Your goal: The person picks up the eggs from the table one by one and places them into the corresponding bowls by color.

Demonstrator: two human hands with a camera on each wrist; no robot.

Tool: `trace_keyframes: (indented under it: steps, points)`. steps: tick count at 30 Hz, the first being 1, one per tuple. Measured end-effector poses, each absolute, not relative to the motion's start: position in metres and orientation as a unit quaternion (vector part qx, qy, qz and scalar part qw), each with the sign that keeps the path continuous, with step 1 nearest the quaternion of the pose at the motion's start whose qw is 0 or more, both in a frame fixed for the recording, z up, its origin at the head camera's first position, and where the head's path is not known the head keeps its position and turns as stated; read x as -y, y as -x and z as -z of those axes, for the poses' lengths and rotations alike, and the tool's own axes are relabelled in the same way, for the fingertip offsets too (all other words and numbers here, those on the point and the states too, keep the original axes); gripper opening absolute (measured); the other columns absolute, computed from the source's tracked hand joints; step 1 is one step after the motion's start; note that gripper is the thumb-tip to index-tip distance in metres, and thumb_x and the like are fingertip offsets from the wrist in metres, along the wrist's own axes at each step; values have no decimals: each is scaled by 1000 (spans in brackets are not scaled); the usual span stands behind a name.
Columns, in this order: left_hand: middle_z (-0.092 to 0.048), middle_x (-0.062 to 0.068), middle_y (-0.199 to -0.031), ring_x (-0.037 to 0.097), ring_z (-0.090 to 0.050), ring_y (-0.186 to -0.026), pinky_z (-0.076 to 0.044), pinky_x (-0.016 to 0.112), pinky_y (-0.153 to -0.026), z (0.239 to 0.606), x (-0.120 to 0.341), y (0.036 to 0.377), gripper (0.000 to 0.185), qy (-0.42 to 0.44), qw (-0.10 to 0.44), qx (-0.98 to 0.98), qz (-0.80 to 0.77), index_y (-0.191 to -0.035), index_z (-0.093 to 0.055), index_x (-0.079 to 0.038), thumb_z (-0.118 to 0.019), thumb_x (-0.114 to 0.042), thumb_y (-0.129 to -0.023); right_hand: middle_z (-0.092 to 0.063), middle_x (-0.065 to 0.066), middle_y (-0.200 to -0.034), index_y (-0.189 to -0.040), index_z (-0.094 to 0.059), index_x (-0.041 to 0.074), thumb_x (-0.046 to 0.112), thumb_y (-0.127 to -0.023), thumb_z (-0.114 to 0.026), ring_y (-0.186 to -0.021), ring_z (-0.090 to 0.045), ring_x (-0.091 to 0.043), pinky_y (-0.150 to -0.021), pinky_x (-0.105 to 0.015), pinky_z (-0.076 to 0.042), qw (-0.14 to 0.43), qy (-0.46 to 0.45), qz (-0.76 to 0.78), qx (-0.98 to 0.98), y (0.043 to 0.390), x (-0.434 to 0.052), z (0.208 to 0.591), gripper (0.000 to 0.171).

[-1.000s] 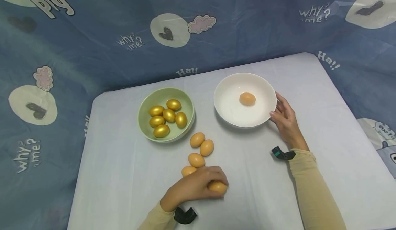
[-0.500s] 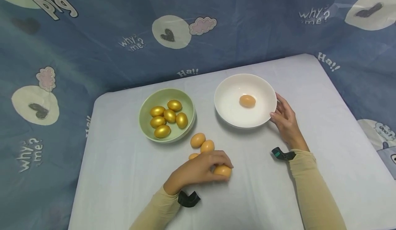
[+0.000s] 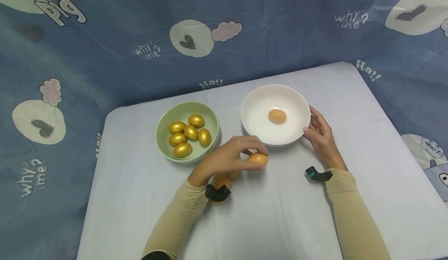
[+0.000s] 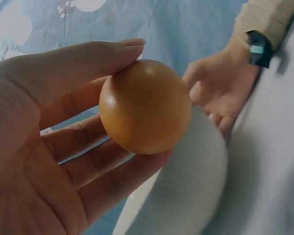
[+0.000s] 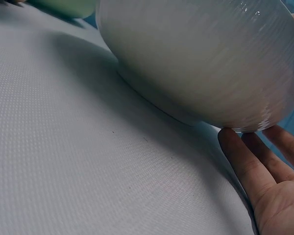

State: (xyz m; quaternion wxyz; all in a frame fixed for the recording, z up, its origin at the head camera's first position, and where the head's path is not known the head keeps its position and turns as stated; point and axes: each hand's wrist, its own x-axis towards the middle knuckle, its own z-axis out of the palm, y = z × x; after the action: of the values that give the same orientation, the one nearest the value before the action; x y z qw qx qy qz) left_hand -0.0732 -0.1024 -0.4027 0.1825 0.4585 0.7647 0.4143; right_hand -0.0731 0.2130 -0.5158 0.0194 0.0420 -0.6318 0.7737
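Fingers beside green bowl

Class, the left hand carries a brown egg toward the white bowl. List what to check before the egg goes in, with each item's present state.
1. Left hand has a firm hold on the brown egg: ok, fingers and thumb curl round it.
2. Right hand steadies the white bowl: ok, fingers touch its rim and side.
3. Room in the bowl: ok, one brown egg in the bowl lies near the middle, bare floor around it.
4. Held egg above the bowl: not ok, it is short of the near rim.
5. Shell uncracked: cannot tell, only one side shows.
6. Green bowl of golden eggs out of the path: ok, it stands to the left.
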Motion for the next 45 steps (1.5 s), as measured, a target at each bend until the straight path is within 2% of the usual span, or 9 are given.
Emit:
trace_keyframes:
  steps: [2,8,15,21,25,28,34,41,45]
  points:
    - [-72,-8,-112,3,-66,-105,-62,21,-92,398,97,83,25,-455,187,-759,-427,-113,-75,-18,-82,-21,-90,-30,-14,-170,-163,-31,15,2,-99,-55,-146,-48,-15,-106,-19,-55,19,-44,-775,630,73,-213,516,69]
    - [-73,-6,-113,5,-66,-106,-63,24,-89,389,78,112,30,-445,194,-763,-428,-114,-76,-11,-85,-20,-88,-30,-17,-169,-162,-32,14,1,-99,-54,-144,-50,-14,-105,-20,-56,21,-45,-779,625,74,-213,516,69]
    - [-73,0,-118,12,-64,-113,-64,24,-87,383,51,148,31,-444,212,-775,-396,-117,-76,-8,-83,-20,-89,-29,-17,-170,-163,-31,14,2,-99,-54,-149,-46,-20,-106,-20,-55,18,-41,-778,627,74,-215,517,69]
    - [-74,2,-115,13,-67,-109,-62,22,-88,386,26,178,28,-448,208,-794,-356,-115,-76,-9,-81,-21,-90,-29,-18,-169,-163,-30,13,1,-100,-53,-140,-52,-10,-105,-20,-56,11,-48,-785,618,74,-213,518,69]
    - [-75,2,-114,13,-67,-108,-58,23,-96,384,5,194,27,-452,210,-808,-314,-115,-76,-8,-79,-22,-92,-29,-19,-169,-163,-29,13,0,-100,-53,-136,-53,-5,-105,-20,-56,9,-52,-790,610,74,-212,518,69]
    - [-74,2,-116,12,-67,-109,-55,20,-100,384,-10,203,27,-448,224,-818,-284,-117,-75,-8,-78,-22,-94,-31,-19,-167,-163,-28,13,-1,-100,-51,-135,-53,-6,-104,-20,-56,8,-53,-797,601,74,-213,518,69]
    - [-74,4,-117,13,-67,-110,-53,14,-97,399,-35,215,28,-448,241,-827,-238,-116,-75,-7,-80,-21,-92,-34,-18,-165,-163,-29,13,-2,-100,-50,-134,-54,-7,-104,-19,-57,10,-53,-807,589,73,-213,518,69]
    - [-73,1,-108,11,-62,-102,-50,15,-91,410,-52,217,21,-458,230,-830,-219,-109,-75,-9,-79,-15,-90,-27,-21,-169,-164,-27,12,-4,-101,-48,-138,-51,-8,-104,-19,-57,6,-64,-808,585,73,-213,518,68]
    - [-67,-1,-97,12,-55,-93,-46,15,-83,413,-60,216,15,-466,230,-830,-201,-103,-76,-9,-77,-9,-89,-24,-20,-170,-164,-27,13,-2,-101,-49,-141,-49,-7,-105,-18,-56,4,-62,-803,593,73,-214,517,68]
